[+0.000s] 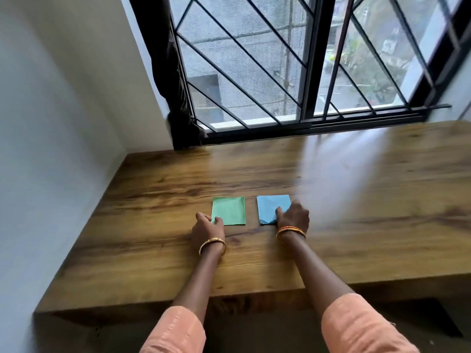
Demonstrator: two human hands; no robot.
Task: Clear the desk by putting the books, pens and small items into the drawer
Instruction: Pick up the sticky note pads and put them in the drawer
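My left hand (207, 226) pinches the green pad's (229, 210) near-left corner, my right hand (293, 215) grips the blue pad's (272, 208) near-right corner; both lie just ahead on the desk (356, 200), side by side

Head view, down onto desk (356, 200)
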